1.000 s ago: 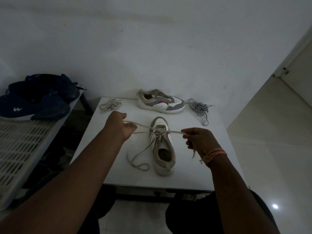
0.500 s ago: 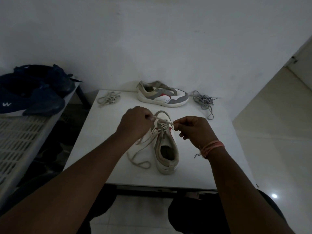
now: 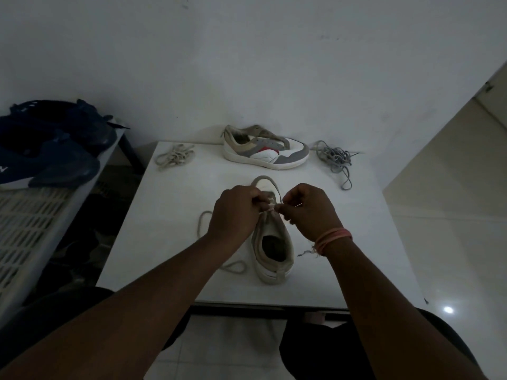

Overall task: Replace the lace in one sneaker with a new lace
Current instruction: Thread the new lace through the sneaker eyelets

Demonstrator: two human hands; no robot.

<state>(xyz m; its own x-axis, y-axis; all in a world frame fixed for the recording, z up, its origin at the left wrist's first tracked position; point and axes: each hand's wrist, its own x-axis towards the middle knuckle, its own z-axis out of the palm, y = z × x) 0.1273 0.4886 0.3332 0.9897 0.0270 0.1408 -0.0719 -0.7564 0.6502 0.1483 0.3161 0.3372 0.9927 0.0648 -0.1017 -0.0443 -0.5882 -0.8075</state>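
A white and beige sneaker [image 3: 273, 242] stands on the white table [image 3: 170, 242], its toe pointing away from me. A beige lace [image 3: 204, 218] runs through its eyelets, and loose loops of it trail on the table to the sneaker's left. My left hand [image 3: 236, 212] and my right hand [image 3: 310, 212] are close together over the sneaker's tongue. Each pinches a part of the lace between thumb and fingers. A second, unlaced sneaker [image 3: 264, 150] lies at the back of the table, side on.
A bundled beige lace [image 3: 174, 156] lies at the table's back left and a tangled grey lace [image 3: 336, 160] at the back right. Dark blue shoes [image 3: 52, 149] sit on a white slatted rack [image 3: 30, 231] to the left. A wall is just behind the table.
My hands, which held the lace stretched wide apart a second ago, have come together over the sneaker's tongue. The lace's slack now lies in loops on the left.
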